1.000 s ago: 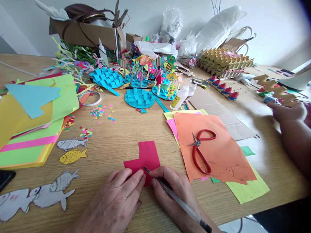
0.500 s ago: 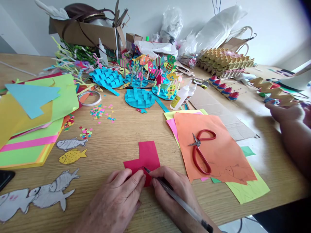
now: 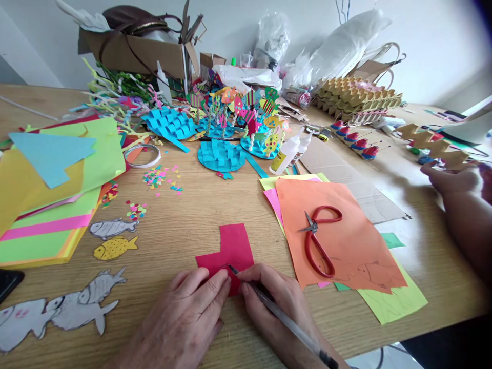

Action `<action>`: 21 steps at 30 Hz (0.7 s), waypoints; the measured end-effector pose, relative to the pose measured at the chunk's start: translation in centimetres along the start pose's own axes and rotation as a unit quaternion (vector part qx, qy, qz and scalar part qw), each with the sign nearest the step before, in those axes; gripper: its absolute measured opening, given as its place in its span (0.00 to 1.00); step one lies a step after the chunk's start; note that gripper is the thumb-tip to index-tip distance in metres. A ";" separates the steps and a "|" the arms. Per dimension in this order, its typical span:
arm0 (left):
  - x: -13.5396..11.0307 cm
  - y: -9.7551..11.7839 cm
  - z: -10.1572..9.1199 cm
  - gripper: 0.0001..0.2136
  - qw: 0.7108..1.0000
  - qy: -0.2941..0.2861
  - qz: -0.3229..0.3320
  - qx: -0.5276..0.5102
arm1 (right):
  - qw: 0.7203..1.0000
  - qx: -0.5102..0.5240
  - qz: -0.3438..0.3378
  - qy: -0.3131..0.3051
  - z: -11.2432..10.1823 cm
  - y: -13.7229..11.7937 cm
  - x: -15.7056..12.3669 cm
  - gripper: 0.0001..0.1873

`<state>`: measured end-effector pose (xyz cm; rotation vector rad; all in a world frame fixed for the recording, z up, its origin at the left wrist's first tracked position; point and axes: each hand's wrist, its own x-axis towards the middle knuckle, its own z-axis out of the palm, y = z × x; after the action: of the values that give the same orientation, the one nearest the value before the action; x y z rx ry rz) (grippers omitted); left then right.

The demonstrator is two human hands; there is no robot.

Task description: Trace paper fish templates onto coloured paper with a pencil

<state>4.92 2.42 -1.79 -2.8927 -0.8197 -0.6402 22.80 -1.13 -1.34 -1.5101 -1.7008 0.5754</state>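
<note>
A red paper piece (image 3: 234, 241) with a stepped edge lies on the table before me. My left hand (image 3: 192, 302) holds it down, fingers together and bent over its lower left part. In my right hand (image 3: 272, 297) is a pen (image 3: 286, 320) with a clear barrel, gripped near the tip. The tip touches the paper beside my left fingertips, where a short dark line shows. What lies under my left fingers is hidden. To the right, red-handled scissors (image 3: 321, 238) lie spread on an orange sheet (image 3: 353, 225) that bears pencilled fish outlines.
Fish cutouts (image 3: 115, 247) and a stack of coloured paper (image 3: 103, 174) lie left, near a tape roll (image 3: 142, 155). Blue woven paper discs (image 3: 221, 155) and glue bottles (image 3: 284, 154) stand beyond. At right, another person's hand (image 3: 453, 179) touches an egg-carton strip (image 3: 434, 143).
The pen tip has shifted very slightly along the red paper, and the dark line beside it shows a little more. Both my hands stay in nearly the same place.
</note>
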 end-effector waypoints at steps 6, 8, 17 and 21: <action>0.1 0.0 -0.2 0.21 1.000 -0.003 0.001 0.000 | 1.000 -0.002 0.000 0.004 0.0 0.1 0.0 0.09; 0.1 0.1 -0.2 0.21 1.000 0.001 0.000 -0.001 | 1.000 -0.002 0.001 0.001 0.0 0.0 0.0 0.09; -0.1 0.0 0.1 0.20 1.000 -0.006 0.004 0.001 | 1.000 -0.012 0.009 0.008 -0.1 0.0 -0.1 0.08; -0.2 0.0 0.0 0.19 1.000 -0.015 0.000 -0.002 | 1.000 -0.008 0.003 0.013 0.0 -0.1 0.0 0.09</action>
<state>4.77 2.37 -1.91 -2.9116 -0.8236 -0.6009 22.71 -1.13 -1.29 -1.5271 -1.6859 0.5437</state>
